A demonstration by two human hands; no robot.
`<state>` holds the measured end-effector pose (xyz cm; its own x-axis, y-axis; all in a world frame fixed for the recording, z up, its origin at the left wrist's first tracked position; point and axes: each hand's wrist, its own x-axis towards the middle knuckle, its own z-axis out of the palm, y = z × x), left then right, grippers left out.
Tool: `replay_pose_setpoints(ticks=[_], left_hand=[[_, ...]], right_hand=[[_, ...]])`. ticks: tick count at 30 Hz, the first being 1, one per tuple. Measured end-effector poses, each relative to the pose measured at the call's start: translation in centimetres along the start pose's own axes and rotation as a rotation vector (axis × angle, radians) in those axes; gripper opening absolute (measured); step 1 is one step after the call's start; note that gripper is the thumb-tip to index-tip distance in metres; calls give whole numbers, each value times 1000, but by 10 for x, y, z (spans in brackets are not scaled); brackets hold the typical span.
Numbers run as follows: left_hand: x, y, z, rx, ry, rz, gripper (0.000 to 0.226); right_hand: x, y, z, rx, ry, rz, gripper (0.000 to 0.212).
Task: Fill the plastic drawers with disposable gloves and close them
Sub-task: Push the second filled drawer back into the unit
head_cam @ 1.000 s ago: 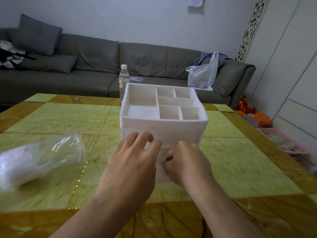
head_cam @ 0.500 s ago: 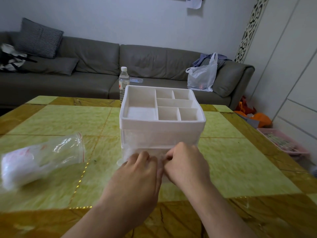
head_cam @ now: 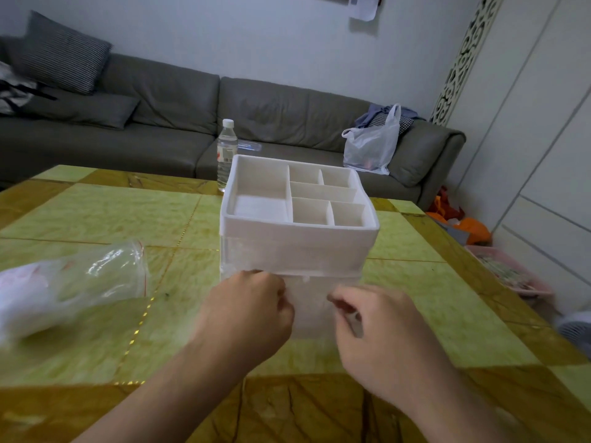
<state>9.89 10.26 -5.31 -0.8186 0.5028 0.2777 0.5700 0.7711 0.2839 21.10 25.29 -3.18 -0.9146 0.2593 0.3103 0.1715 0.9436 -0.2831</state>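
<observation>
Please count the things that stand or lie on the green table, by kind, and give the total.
Plastic drawer organizer: 1
Clear zip bag of disposable gloves: 1
Water bottle: 1
Total: 3

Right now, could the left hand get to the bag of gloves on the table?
Probably yes: the bag of gloves lies on the left hand's side with bare table between them.
</observation>
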Motion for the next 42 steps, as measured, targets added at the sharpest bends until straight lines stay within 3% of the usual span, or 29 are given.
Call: replay_pose_setpoints(ticks=[4, 7, 10, 15, 21, 28, 33, 38, 42], left_hand=[[-1, -4, 1, -13, 42, 16, 22], [-2, -11, 1, -103, 45, 70, 11], [-5, -22, 1, -115, 38, 191, 13], [-24, -28, -5, 40, 96, 418, 50], [-18, -36, 13, 121, 88, 454, 19], [-15, -31, 25, 197, 286, 426, 13], [-12, -35, 27, 185, 226, 428, 13], [-9, -48, 15, -29, 228, 395, 43], [-6, -68, 6, -365, 253, 147, 90]], right_hand=[[-3, -8, 5, -141, -205, -42, 32], [-1, -9, 7, -182, -254, -53, 29], [3, -7, 12, -197, -262, -66, 31], [8, -1, 16, -152, -237, -41, 34], [10, -5, 22, -140, -157, -35, 33], [15, -1, 27, -118, -118, -25, 30], [22, -2, 32, -147, -139, -22, 28], [24, 5, 30, -110, -126, -5, 32], [20, 6, 28, -119, -110, -14, 32]])
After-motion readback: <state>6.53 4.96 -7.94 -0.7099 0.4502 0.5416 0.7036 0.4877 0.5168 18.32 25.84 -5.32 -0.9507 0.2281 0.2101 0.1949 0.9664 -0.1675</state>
